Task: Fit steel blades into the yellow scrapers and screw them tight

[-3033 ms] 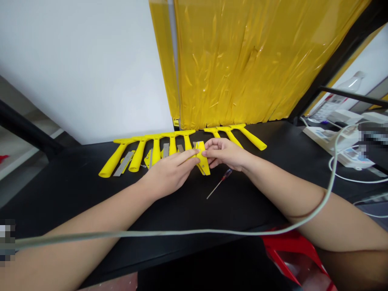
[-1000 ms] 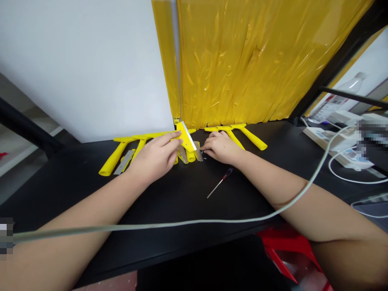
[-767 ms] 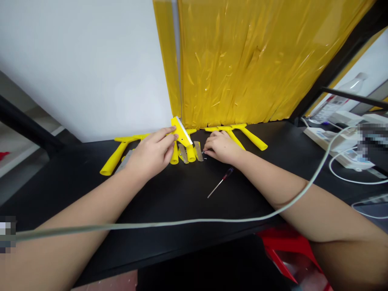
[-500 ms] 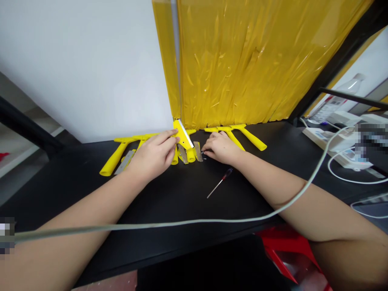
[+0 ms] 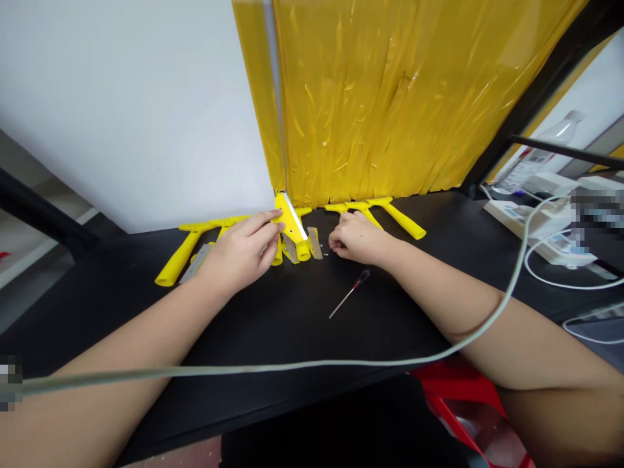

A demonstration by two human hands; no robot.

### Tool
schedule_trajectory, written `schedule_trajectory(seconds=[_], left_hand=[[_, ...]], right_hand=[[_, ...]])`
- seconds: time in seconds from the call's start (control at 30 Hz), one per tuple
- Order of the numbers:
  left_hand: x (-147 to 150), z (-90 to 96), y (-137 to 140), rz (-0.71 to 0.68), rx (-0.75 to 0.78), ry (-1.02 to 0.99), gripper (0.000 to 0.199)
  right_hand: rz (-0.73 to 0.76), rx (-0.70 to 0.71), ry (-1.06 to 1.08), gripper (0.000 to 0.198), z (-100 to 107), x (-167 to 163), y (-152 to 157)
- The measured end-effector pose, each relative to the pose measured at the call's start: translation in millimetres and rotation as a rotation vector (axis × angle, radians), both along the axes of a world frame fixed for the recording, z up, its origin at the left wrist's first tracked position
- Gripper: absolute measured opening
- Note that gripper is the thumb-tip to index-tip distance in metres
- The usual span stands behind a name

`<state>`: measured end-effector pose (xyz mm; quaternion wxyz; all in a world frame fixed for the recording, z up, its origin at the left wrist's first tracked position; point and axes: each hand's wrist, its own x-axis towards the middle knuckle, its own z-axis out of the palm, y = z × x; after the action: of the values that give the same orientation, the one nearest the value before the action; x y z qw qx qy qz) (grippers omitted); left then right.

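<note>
My left hand (image 5: 241, 250) is closed on the edge of a yellow scraper head (image 5: 287, 218) with a bright white blade strip along its right side and small holes in its face. Curled fingers and thumb press together on my right hand (image 5: 358, 239); anything between them is too small or hidden to make out. Small screws (image 5: 325, 255) lie on the black surface just left of that hand. Next to them rests a brownish flat plate (image 5: 315, 243). A screwdriver (image 5: 361, 279) with a dark red handle lies below my right hand.
More yellow scrapers (image 5: 178, 260) stand at the left, with a grey plate (image 5: 195, 261) beside them. Other yellow handles (image 5: 407, 221) are at the right, by the yellow film (image 5: 370, 130). A pale cable (image 5: 312, 365) crosses the foreground. Power strips (image 5: 536, 237) and a bottle (image 5: 541, 153) sit far right.
My right hand's fingers have lifted slightly away from the screws and curled tighter. The left hand keeps the scraper in nearly the same place. The whole view has shifted a little.
</note>
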<state>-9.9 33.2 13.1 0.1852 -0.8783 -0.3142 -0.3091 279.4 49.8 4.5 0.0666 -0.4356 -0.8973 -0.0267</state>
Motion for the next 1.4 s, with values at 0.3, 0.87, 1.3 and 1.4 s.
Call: schedule_trajectory(seconds=[0.3, 0.87, 1.3, 1.4], left_hand=[[0.9, -7.5, -3.6, -0.217, -0.028, 0.145, 0.024], [16.5, -16.3, -15.7, -0.272, 0.033, 0.308, 0.028], [22.2, -14.3, -24.9, -0.213, -0.009, 0.345, 0.026], [23.3, -13.7, -25.7, -0.212, -0.014, 0.348, 0.026]], right_hand=[[0.016, -0.007, 0.262, 0.010, 7.7, 4.9, -6.8], [0.178, 0.028, 0.645, 0.013, 4.9, -13.9, -27.8], [0.109, 0.044, 0.513, 0.009, 5.3, -19.7, -31.5], [0.107, 0.036, 0.528, 0.008, 5.1, -20.4, -31.7]])
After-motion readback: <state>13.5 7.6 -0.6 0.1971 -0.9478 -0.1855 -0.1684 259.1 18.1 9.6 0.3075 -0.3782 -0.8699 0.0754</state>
